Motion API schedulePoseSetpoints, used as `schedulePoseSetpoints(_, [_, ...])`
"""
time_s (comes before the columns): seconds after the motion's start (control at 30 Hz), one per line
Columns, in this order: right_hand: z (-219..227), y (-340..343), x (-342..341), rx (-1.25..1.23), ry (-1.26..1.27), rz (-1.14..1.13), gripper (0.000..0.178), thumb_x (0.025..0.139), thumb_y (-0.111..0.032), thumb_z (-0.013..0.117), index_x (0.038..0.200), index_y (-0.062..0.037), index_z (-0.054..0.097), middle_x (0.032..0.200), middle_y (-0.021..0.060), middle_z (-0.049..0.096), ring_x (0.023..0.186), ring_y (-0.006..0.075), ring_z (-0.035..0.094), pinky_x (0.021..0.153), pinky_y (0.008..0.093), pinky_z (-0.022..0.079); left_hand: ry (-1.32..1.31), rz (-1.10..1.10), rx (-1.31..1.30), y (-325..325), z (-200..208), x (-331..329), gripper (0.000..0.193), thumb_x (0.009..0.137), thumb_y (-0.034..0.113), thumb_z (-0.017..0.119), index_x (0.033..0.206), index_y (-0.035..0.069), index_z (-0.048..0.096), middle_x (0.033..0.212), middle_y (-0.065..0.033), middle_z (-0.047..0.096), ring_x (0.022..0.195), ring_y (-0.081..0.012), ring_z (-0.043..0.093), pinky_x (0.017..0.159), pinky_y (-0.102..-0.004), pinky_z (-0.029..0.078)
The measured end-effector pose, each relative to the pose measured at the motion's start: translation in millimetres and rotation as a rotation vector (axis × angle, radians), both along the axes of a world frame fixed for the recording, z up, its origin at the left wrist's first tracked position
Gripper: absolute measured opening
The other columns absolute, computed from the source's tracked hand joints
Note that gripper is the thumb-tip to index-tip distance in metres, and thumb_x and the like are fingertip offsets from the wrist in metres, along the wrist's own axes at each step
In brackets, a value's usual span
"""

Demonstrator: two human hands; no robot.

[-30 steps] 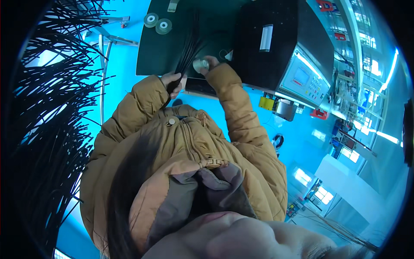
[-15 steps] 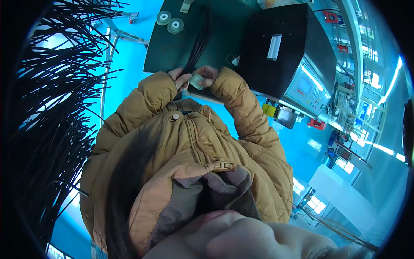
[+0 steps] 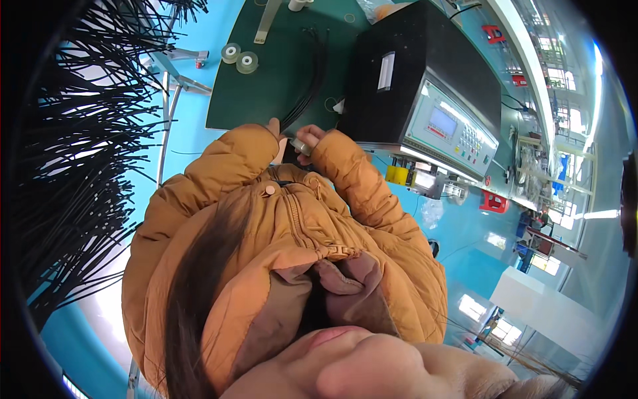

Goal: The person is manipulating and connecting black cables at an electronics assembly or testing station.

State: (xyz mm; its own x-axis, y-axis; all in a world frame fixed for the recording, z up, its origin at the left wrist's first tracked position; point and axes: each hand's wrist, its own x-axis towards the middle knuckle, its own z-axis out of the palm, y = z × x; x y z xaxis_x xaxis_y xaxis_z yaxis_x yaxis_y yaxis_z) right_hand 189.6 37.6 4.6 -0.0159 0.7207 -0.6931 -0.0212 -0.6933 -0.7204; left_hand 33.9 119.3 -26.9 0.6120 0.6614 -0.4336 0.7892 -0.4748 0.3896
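Note:
A bundle of thin black wires point(image 3: 314, 83) lies across the green tabletop, its near end running to my left hand point(image 3: 274, 128). That hand is closed around this end, its fingers partly hidden by the sleeve and the wires. Just to the right, my right hand point(image 3: 312, 135) grips a small roll of clear tape point(image 3: 299, 147) between curled fingers, beside the wire end. Whether a strip of tape joins the roll to the wires is too small to tell.
Two more tape rolls point(image 3: 246, 62) rest at the table's point(image 3: 222, 100) left side. A black machine point(image 3: 392, 73) with a control panel point(image 3: 446, 126) stands close on the right. Many black wires point(image 3: 80, 166) hang at the far left. A red stool point(image 3: 494, 201) is on the blue floor.
My right hand has turned the tape roll and drawn it slightly down, away from the left hand. The whole view has shifted, showing more of the machine's panel.

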Motion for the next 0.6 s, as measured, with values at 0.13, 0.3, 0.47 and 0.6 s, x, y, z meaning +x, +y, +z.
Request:
schedulePoseSetpoints(0.13, [28.2,10.7,-12.5,-0.18,-0.042,-0.135,0.049,0.078,-0.041,0.052,0.102,0.0004,0.046,0.079,0.0113,0.056,0.058,0.0174,0.056,0.057,0.0261,0.048,0.06,0.005,-0.054,-6.0,-8.6,14.3,0.033,0.083,0.036,0.046,0.088,0.003,0.044,0.066,-0.0085,0.051,0.053,-0.0164,0.046,0.047,-0.0281,0.037])
schedulePoseSetpoints(0.3, [-0.6,11.0,0.9,0.093,0.178,-0.15,0.056,0.077,-0.043,0.053,0.102,0.0064,0.045,0.086,0.0176,0.056,0.071,0.024,0.058,0.064,0.0301,0.049,-0.087,-0.021,-0.193,5.6,2.5,13.4,0.03,0.084,0.033,0.046,0.087,0.004,0.043,0.064,-0.0068,0.048,0.052,-0.0151,0.044,0.046,-0.0272,0.036])
schedulePoseSetpoints(0.47, [-22.5,17.9,6.4,-0.127,0.693,-0.51,0.053,0.08,-0.034,0.051,0.106,0.0101,0.04,0.099,0.0223,0.052,0.093,0.0332,0.053,0.08,0.0385,0.045,-0.136,-0.001,-0.34,25.6,-0.3,8.3,0.026,0.084,0.031,0.046,0.086,0.005,0.043,0.062,-0.005,0.045,0.051,-0.0138,0.041,0.046,-0.0262,0.034])
schedulePoseSetpoints(0.6, [-21.2,22.1,10.2,-0.049,0.712,-0.579,0.051,0.08,-0.029,0.052,0.11,0.0089,0.037,0.105,0.0238,0.049,0.098,0.0353,0.05,0.084,0.0425,0.042,-0.218,0.096,-0.579,33.9,-14.2,12.8,0.024,0.084,0.029,0.046,0.085,0.006,0.042,0.061,-0.0036,0.043,0.051,-0.0128,0.039,0.045,-0.0255,0.033])
